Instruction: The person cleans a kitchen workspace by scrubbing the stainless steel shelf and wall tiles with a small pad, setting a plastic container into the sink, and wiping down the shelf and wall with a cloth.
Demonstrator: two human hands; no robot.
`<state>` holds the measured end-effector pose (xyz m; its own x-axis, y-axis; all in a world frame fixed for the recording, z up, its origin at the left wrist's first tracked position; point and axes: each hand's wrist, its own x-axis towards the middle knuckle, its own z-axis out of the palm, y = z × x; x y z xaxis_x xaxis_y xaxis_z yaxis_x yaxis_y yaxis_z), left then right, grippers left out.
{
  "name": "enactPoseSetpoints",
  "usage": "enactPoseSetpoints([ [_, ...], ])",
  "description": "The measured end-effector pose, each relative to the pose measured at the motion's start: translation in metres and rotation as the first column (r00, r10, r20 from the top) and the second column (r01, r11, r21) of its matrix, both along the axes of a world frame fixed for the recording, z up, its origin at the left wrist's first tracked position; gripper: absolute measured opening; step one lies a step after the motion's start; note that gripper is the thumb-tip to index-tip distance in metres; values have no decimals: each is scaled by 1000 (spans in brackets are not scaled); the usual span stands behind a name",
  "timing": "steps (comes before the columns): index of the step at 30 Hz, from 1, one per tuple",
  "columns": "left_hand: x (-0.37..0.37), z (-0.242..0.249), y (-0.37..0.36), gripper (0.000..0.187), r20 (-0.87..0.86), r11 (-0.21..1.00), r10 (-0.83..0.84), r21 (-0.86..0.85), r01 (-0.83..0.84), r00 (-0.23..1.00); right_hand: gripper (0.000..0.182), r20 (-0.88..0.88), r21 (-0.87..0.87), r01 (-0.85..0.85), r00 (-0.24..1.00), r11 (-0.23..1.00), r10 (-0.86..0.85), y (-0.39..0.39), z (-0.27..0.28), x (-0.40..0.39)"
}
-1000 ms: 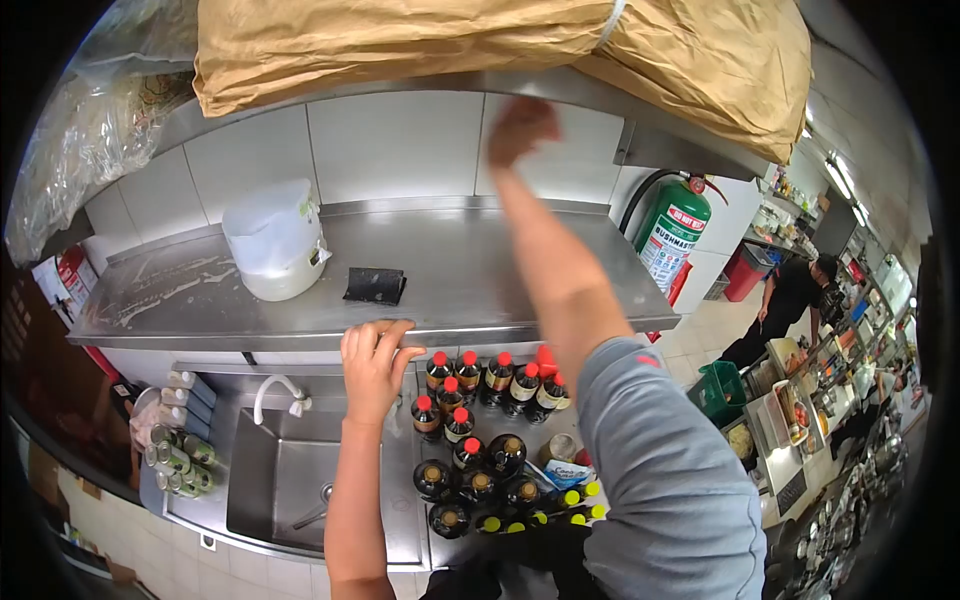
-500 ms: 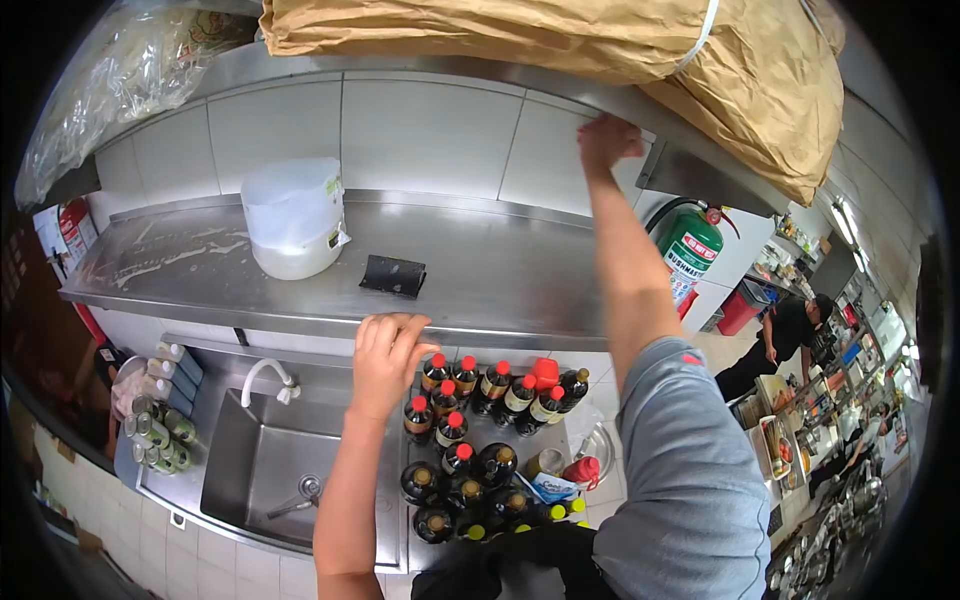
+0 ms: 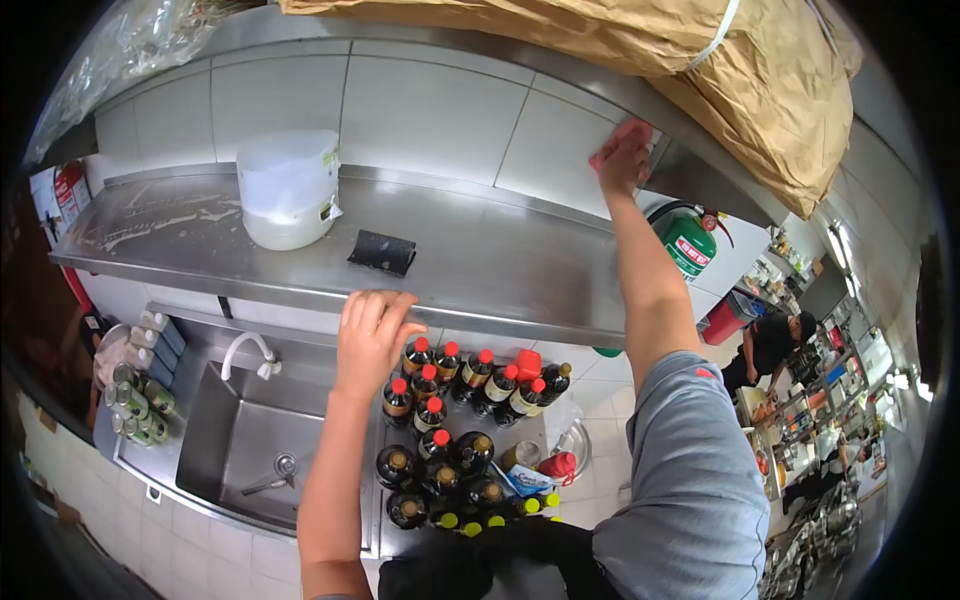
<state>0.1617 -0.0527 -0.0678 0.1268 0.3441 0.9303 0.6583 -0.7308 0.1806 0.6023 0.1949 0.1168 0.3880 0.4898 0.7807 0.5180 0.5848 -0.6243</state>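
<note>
My right hand [image 3: 625, 168] presses a red cloth [image 3: 632, 132] flat against the tiled wall [image 3: 560, 130], just under the upper shelf. Lower and to the left, my left hand [image 3: 375, 335] rests at the front edge of the steel shelf [image 3: 480, 255], its fingers bent over the rim and no object visible in it. On that shelf stand a cut-open translucent plastic container [image 3: 288, 195] and, to its right, a dark curled piece [image 3: 382, 252]. Whitish wet streaks mark the shelf's left part.
Below are a sink [image 3: 260, 440] with a white faucet [image 3: 250, 352], many bottles [image 3: 470, 375] and cans [image 3: 135, 405]. Brown paper sacks [image 3: 780, 110] lie overhead. A green extinguisher [image 3: 688, 243] hangs at right. Another person [image 3: 770, 345] stands farther right.
My right hand has moved slightly right and down along the wall, and the red cloth now shows clearly. The view has shifted a little; my left hand stays at the shelf edge.
</note>
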Motion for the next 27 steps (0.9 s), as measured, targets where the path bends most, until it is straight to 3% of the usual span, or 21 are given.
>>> enactPoseSetpoints([
  [1,0,0,0,38,3,1000,-2,1,2,1000,41,207,-82,281,943,956,-260,-3,-11,-6],
  [2,1,0,1,38,5,1000,-5,2,5,1000,52,411,-95,554,779,827,-474,-6,-23,-11],
  [4,2,0,1,38,13,1000,2,8,-2,1000,70,688,-164,713,578,681,-439,-12,-41,-41],
  [6,3,0,-2,39,18,1000,6,6,-6,1000,60,899,-413,768,431,489,82,-41,-21,-66],
  [9,3,0,-2,40,5,1000,-1,-13,1,1000,42,861,-352,842,120,409,494,-78,-5,-128],
  [11,2,2,-4,40,9,1000,1,-28,-1,1000,39,951,-308,667,230,678,207,-111,-16,-203],
  [12,2,2,-4,41,12,999,2,-38,-2,1000,39,876,-479,415,290,774,387,-104,-25,-227],
  [13,2,2,-5,41,17,999,2,-48,-2,1000,38,853,-461,104,327,881,407,-122,-36,-254],
  [14,2,2,-5,41,17,999,4,-53,-3,1000,41,826,-498,-48,279,866,490,-127,-49,-277],
  [15,2,3,-6,41,17,998,5,-55,-4,1000,50,797,-567,-36,228,823,559,-152,-46,-297],
  [17,0,3,-6,40,25,998,10,-57,-9,1000,58,861,-493,-2,146,870,488,-165,-61,-308],
  [19,2,3,-5,40,35,998,3,-56,-1,999,47,880,-463,8,123,887,458,-168,-72,-304],
  [22,1,3,-6,39,12,998,5,-55,-4,1000,34,942,-299,-207,96,932,323,-148,-83,-285],
  [25,0,4,-5,39,20,999,1,-49,0,1000,24,808,-344,-195,437,919,395,-126,-72,-271],
  [27,0,4,-5,39,23,999,-8,-50,9,1000,30,665,-326,-119,677,938,317,-112,-45,-250],
])
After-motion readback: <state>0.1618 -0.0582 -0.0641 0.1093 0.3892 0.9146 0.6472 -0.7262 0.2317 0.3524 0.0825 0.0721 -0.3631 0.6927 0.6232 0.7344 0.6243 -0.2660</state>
